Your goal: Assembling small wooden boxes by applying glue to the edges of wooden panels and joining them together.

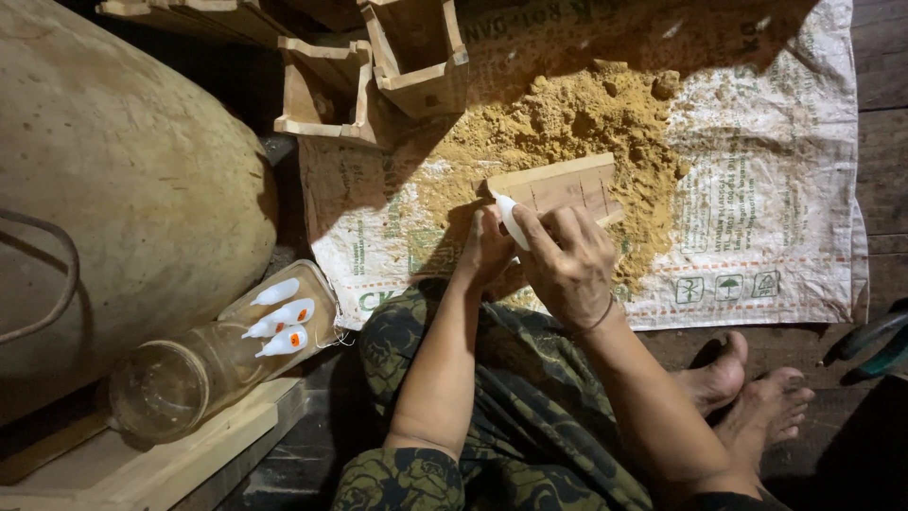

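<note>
Right hand (567,270) is wrapped around a small white glue bottle (512,220), fingers closed on it with the nozzle tipped down onto the near edge of a flat wooden piece (558,185); left hand (485,248) is tucked in just beside it, fingers curled against that same edge to steady it (can't tell if it's actually pinching the wood or only pressing). The wood sits on a pile of sawdust (577,118) spread over a printed woven sack (757,189); two open wooden boxes (378,76) wait at the top edge; three more glue bottles (282,317) lie on a clear plastic jar (199,369) off to the left. Biggest risk I'd guess: sawdust sticking in the wet glue line, since the piece rests right in it; a hard squeeze could also run glue onto those left fingers.
</note>
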